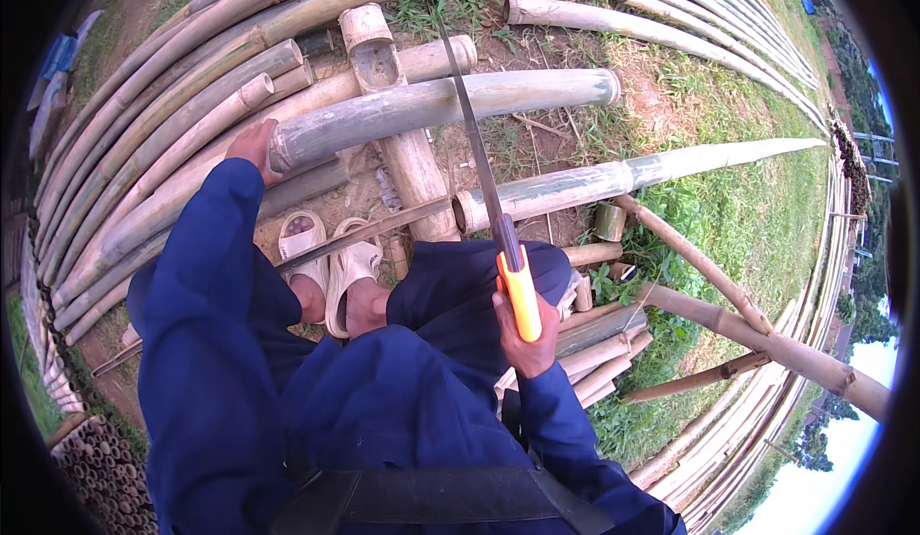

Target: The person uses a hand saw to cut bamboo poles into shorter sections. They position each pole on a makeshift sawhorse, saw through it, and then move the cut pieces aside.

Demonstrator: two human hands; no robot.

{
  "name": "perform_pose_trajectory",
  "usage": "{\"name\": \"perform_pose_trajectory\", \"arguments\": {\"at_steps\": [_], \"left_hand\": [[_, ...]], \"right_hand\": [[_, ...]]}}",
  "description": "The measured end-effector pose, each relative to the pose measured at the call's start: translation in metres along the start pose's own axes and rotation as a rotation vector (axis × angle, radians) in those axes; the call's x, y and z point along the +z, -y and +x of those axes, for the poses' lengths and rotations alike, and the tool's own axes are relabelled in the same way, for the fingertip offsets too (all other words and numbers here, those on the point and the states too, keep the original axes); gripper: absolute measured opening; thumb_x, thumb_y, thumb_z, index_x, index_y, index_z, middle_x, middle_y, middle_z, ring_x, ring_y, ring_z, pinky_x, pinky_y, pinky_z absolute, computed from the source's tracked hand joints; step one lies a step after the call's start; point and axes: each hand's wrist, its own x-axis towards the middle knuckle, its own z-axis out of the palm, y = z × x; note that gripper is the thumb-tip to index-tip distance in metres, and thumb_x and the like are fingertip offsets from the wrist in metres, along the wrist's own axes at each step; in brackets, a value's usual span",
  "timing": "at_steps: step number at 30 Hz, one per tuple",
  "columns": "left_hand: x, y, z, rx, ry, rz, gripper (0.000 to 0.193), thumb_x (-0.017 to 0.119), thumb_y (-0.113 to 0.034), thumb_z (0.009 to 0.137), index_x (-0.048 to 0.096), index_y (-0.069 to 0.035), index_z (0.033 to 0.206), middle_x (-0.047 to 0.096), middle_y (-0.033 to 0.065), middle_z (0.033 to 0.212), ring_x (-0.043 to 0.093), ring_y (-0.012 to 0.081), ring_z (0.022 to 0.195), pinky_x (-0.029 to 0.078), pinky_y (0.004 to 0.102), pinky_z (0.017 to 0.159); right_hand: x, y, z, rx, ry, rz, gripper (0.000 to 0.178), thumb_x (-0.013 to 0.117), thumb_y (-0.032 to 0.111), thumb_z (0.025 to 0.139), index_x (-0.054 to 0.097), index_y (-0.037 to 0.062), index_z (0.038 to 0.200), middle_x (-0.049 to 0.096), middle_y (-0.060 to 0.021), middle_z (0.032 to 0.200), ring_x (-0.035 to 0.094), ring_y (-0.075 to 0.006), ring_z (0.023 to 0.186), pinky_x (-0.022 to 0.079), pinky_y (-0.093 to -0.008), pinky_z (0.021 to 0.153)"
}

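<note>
A cut length of thick bamboo lies crosswise before me, over other bamboo pieces. My left hand is closed round its left end, part of the fingers hidden. In my right hand I grip the orange handle of a hand saw. Its long dark blade points away from me and crosses over the bamboo right of the middle. Whether the teeth touch the bamboo I cannot tell. Just beyond the bamboo, a notched bamboo piece sticks up beside it, and a thick bamboo support runs toward me beneath.
Many bamboo poles lie in rows at the left. Another long pole reaches off to the right. Bamboo bars form a frame at the right. Short offcuts lie by my right knee. My sandals rest near a dark narrow bar.
</note>
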Motion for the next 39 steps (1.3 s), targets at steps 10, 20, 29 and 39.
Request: {"name": "perform_pose_trajectory", "arguments": {"at_steps": [10, 20, 29, 39], "left_hand": [[-0.011, -0.008, 0.005, 0.006, 0.024, -0.014, 0.092, 0.093, -0.025, 0.057, 0.046, -0.006, 0.133, 0.061, 0.0222, 0.125, 0.059, 0.044, 0.117, 0.048, 0.048, 0.102], [-0.008, -0.003, 0.007, -0.002, 0.043, 0.002, 0.098, 0.093, -0.028, 0.055, 0.044, -0.008, 0.138, 0.061, 0.0218, 0.128, 0.059, 0.0443, 0.118, 0.049, 0.0488, 0.101], [-0.012, -0.013, 0.002, -0.024, 0.03, 0.021, 0.093, 0.093, -0.027, 0.055, 0.047, -0.008, 0.134, 0.062, 0.0202, 0.123, 0.06, 0.0439, 0.115, 0.049, 0.0484, 0.099], [-0.01, -0.001, 0.004, 0.02, -0.001, -0.022, 0.088, 0.09, -0.023, 0.055, 0.049, -0.007, 0.131, 0.063, 0.0213, 0.122, 0.059, 0.0437, 0.118, 0.048, 0.048, 0.101]], "right_hand": [[0.063, -0.005, 0.107, -0.08, 0.028, 0.04, 0.02, 0.077, 0.014, 0.092, 0.065, -0.0013, 0.086, 0.056, -0.0066, 0.063, 0.05, -0.0117, 0.058, 0.046, -0.0316, 0.058], [0.043, -0.004, 0.108, 0.014, 0.038, 0.117, 0.015, 0.074, 0.01, 0.095, 0.069, -0.0032, 0.098, 0.059, 0.0038, 0.071, 0.051, -0.0055, 0.064, 0.044, -0.0261, 0.059], [0.001, 0.012, 0.036, 0.192, 0.036, 0.059, 0.019, 0.072, 0.006, 0.093, 0.071, -0.0058, 0.109, 0.07, -0.006, 0.08, 0.061, -0.0112, 0.069, 0.051, -0.0284, 0.066], [-0.01, 0.005, 0.004, 0.173, 0.092, 0.034, 0.03, 0.071, 0.002, 0.093, 0.068, -0.0071, 0.121, 0.076, -0.0141, 0.099, 0.07, -0.0126, 0.088, 0.054, -0.0276, 0.082]]}}
